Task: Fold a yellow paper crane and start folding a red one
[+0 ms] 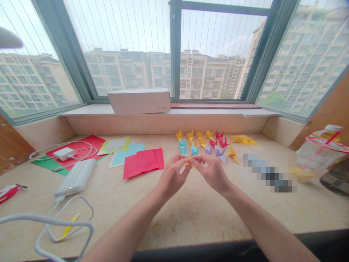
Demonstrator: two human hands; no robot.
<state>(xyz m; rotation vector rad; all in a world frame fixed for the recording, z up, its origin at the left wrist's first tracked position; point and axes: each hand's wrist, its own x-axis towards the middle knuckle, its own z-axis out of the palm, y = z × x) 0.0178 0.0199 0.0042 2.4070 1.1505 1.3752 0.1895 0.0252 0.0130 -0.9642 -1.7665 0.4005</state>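
- The left hand pinches a small orange-yellow paper piece between thumb and fingers.
- The right hand grips the same piece from the other side, its fingertips close to the left ones; the fingers hide much of the folded shape.
- This piece is over the table, near the middle, just in front of the rows of folded cranes.
- Beyond the hands stand yellow cranes, red cranes, light blue cranes and lavender cranes.
- An orange-yellow crane sits to the right of the lavender ones.
- Left of the left hand lies red paper, overlapping light blue paper.
- Farther left, a white power bank lies near a white charger.
- A white box rests on the window ledge behind.
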